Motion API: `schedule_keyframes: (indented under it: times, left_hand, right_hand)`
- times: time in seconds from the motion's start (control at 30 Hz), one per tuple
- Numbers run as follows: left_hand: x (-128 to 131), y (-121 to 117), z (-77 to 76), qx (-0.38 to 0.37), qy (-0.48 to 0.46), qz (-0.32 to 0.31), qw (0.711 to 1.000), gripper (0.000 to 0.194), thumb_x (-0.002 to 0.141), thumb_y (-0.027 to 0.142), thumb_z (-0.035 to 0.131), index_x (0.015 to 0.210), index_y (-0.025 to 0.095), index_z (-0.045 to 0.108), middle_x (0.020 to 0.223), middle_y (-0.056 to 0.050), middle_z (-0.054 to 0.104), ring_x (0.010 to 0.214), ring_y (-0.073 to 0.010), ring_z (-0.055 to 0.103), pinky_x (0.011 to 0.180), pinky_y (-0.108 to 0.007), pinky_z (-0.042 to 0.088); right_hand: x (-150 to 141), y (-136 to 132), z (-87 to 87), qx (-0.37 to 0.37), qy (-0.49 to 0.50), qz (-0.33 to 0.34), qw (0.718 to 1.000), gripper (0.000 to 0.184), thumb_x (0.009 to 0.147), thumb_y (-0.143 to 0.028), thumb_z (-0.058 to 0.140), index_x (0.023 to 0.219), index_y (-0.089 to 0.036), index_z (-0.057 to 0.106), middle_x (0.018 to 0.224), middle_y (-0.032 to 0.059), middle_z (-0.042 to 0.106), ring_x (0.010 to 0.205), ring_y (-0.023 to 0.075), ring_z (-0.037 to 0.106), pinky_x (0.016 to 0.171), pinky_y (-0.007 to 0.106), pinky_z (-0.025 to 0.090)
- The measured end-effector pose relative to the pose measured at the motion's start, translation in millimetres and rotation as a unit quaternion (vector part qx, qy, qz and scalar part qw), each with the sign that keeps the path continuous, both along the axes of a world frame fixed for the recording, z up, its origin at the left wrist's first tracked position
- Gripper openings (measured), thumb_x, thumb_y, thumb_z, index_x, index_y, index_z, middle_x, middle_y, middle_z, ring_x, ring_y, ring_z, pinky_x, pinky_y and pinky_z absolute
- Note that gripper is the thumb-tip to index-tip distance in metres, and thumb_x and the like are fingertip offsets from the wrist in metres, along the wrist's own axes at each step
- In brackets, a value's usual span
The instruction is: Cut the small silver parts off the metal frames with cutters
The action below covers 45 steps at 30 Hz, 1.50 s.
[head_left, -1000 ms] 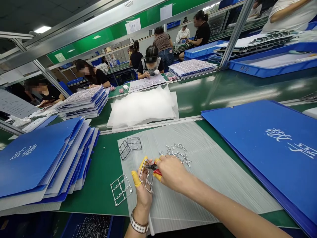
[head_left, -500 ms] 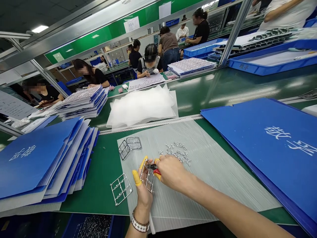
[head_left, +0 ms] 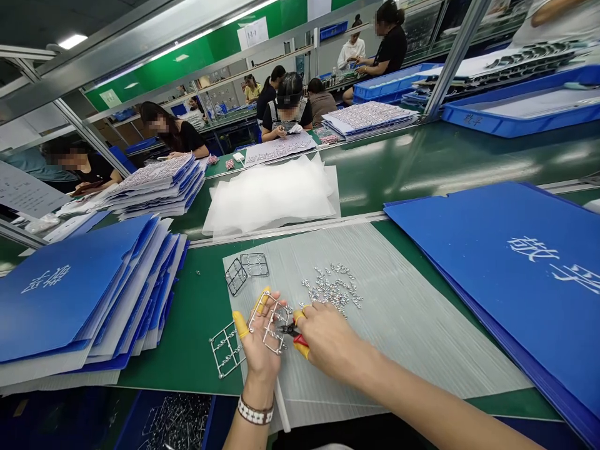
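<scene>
My left hand (head_left: 261, 356), palm turned up and yellow covers on some fingertips, holds a silver sprue frame (head_left: 270, 324) with small parts on it. My right hand (head_left: 328, 337), also with yellow finger covers, grips red-handled nippers (head_left: 300, 340). Their dark jaws are at the right side of the frame; whether they close on a part is too small to tell. Beyond my right hand, many small silver pieces (head_left: 330, 287) lie loose on a pale sheet (head_left: 398, 325). Another silver sprue frame (head_left: 222, 350) rests left of my left hand, partly hidden by it.
Two darker sprue frames (head_left: 255, 264) lie at the sheet's far left corner. Stacked blue folders (head_left: 94, 275) stand left, a large blue folder (head_left: 492, 250) right. White sheets (head_left: 272, 194) lie beyond the metal rail. Below the table edge is a bin of sprue scraps (head_left: 173, 419). Co-workers sit opposite.
My left hand has moved slightly left and opened its palm upward, turning the held sprue frame flatter to view. The nippers stay beside its right side. A co-worker in brown behind is now lower.
</scene>
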State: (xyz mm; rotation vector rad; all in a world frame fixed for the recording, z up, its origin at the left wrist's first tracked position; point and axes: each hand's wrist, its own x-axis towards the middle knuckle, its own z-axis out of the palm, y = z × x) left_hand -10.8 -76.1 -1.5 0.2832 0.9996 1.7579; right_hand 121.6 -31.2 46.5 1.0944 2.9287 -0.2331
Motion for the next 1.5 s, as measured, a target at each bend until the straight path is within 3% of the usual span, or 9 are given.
schedule_keyframes:
  times: [0.5, 0.7, 1.03, 1.5]
  left_hand:
    - [4, -1, -5.0, -0.016, 0.039, 0.03, 0.999, 0.073, 0.075, 0.074, 0.036, 0.106, 0.016, 0.067, 0.115, -0.014, 0.063, 0.104, -0.0276, 0.058, 0.09, -0.038, 0.044]
    - [3, -1, -8.6, -0.015, 0.074, 0.037, 0.996, 0.072, 0.076, 0.074, 0.034, 0.103, 0.016, 0.069, 0.114, -0.014, 0.064, 0.105, -0.0285, 0.058, 0.092, -0.039, 0.043]
    - [-2, -2, 0.8, 0.017, 0.026, 0.025, 0.999, 0.071, 0.08, 0.07, 0.032, 0.102, 0.014, 0.068, 0.109, -0.015, 0.066, 0.097, -0.0273, 0.062, 0.094, -0.039, 0.041]
    - [5, -3, -1.3, 0.029, 0.039, 0.011, 0.999, 0.07, 0.08, 0.069, 0.032, 0.104, 0.014, 0.068, 0.109, -0.014, 0.066, 0.097, -0.0263, 0.061, 0.091, -0.039, 0.043]
  right_hand:
    - [-13, -5, -2.8, 0.015, -0.015, 0.026, 0.999, 0.023, 0.082, -0.032, 0.06, 0.09, -0.011, 0.065, 0.082, 0.0122, 0.064, 0.079, 0.0277, 0.061, 0.069, 0.038, 0.046]
    - [-14, -6, -3.3, 0.032, -0.039, 0.072, 0.996, 0.009, 0.078, -0.017, 0.06, 0.084, -0.012, 0.064, 0.077, 0.0109, 0.063, 0.069, 0.023, 0.061, 0.06, 0.031, 0.043]
    - [-4, 8, 1.7, 0.037, -0.01, -0.014, 0.999, 0.018, 0.081, -0.027, 0.06, 0.089, -0.012, 0.065, 0.082, 0.0119, 0.064, 0.079, 0.0266, 0.06, 0.069, 0.035, 0.044]
    - [-10, 13, -6.4, 0.04, -0.014, -0.01, 0.999, 0.019, 0.083, -0.031, 0.058, 0.086, -0.014, 0.064, 0.079, 0.0112, 0.063, 0.073, 0.0263, 0.061, 0.064, 0.035, 0.043]
